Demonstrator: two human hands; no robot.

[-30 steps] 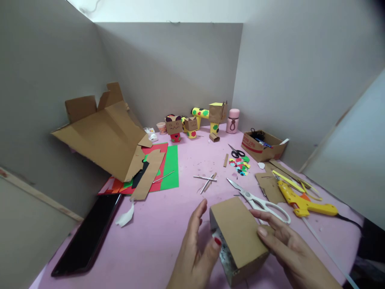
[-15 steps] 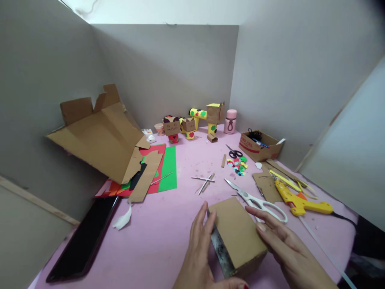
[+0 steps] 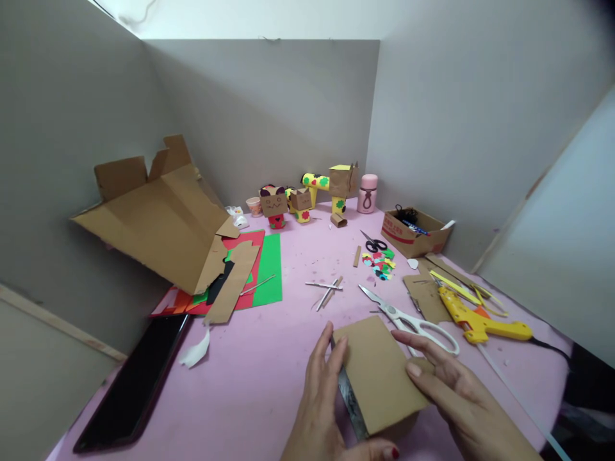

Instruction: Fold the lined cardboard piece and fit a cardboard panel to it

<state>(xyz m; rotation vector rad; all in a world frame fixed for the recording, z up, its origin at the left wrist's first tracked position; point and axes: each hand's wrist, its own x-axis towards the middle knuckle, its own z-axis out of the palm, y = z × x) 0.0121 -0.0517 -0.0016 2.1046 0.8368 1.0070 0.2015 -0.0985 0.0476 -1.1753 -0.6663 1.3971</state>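
Observation:
Both my hands hold a small brown cardboard box (image 3: pixel 379 374) with a silvery inner side, low on the pink table (image 3: pixel 269 384). My left hand (image 3: pixel 324 397) presses flat against the box's left side, fingers straight, thumb curled under its near corner. My right hand (image 3: pixel 456 397) lies along the box's right edge with fingers on top of it. White-handled scissors (image 3: pixel 408 320) lie just beyond the box.
A yellow glue gun (image 3: pixel 480 323) lies to the right, its cord trailing off. A large torn cardboard sheet (image 3: pixel 158 218) leans at the left over red and green paper (image 3: pixel 266 269). A black phone (image 3: pixel 129 384) lies near left. Cardboard figures (image 3: pixel 307 195), a pink bottle (image 3: pixel 368 192) and an open box (image 3: pixel 413 234) stand at the back.
My left hand has closed in onto the box's left side. The box has tilted so its top faces me more and less of the silvery side shows.

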